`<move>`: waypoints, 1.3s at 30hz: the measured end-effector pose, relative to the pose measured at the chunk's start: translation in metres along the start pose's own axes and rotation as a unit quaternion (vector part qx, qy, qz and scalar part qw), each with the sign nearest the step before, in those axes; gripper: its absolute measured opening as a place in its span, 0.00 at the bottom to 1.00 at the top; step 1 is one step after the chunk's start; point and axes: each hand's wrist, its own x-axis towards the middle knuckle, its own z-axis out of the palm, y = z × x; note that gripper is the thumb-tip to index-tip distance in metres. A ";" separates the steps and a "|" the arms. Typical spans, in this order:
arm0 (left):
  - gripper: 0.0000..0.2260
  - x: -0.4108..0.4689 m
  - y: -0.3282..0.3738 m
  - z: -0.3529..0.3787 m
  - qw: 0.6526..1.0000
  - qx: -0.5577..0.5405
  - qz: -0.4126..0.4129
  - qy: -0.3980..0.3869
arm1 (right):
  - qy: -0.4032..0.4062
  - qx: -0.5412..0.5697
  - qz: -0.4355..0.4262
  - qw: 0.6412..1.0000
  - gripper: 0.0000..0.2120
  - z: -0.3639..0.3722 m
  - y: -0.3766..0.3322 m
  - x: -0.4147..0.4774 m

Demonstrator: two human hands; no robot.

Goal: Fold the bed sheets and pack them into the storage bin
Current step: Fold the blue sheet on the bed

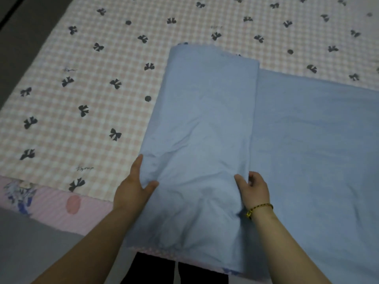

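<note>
A light blue bed sheet (307, 140) lies on the bed, with its left part folded over into a long narrow panel (201, 111) that runs away from me. My left hand (133, 189) grips the left edge of that folded panel near its front end, thumb on top. My right hand (254, 191), with a beaded bracelet on the wrist, pinches the panel's right edge where it meets the flat layer. The sheet's front end hangs over the bed's edge. No storage bin is in view.
The bed is covered by a pink checked sheet with black bows (86, 95). A pink striped mattress edge (61, 208) shows at the front left. Grey floor (24, 253) lies at the left, and my dark trouser legs (155, 269) stand below the bed's edge.
</note>
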 end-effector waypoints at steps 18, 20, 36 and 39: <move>0.31 0.044 0.024 0.005 0.986 0.074 0.134 0.071 | 0.103 0.014 -0.027 0.994 0.21 0.013 -0.016 0.016; 0.30 0.070 0.040 0.013 0.983 0.093 0.147 0.060 | 0.117 0.033 -0.038 0.992 0.21 0.013 -0.038 0.048; 0.37 0.112 0.038 0.001 0.990 -0.023 0.118 0.073 | 0.101 -0.351 -0.216 0.906 0.27 0.071 -0.107 0.111; 0.40 0.082 0.006 -0.003 0.989 -0.071 0.112 0.061 | 0.010 -0.361 -0.229 0.904 0.31 0.108 -0.134 0.102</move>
